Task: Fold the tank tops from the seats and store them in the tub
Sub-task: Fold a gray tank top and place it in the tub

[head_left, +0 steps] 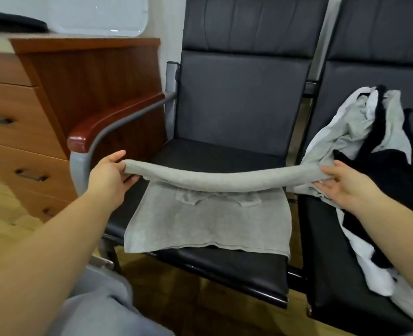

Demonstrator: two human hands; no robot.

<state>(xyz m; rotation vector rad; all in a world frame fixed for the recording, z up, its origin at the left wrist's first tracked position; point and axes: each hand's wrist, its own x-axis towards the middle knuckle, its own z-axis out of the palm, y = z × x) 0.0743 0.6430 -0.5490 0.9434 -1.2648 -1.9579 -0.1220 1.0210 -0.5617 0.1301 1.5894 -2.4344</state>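
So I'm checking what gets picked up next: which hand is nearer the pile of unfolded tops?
Right. The right hand pinches the grey tank top right beside the pile; the left hand holds the opposite end, by the armrest.

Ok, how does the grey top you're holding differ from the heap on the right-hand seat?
The grey tank top is a single garment, while the pile of clothes mixes white, grey and black pieces. The tank top lies partly flat on the left seat, its far edge lifted as a fold by the left hand and right hand; the pile lies crumpled and unfolded against the right seat's backrest, untouched. Both rest on black padded seats.
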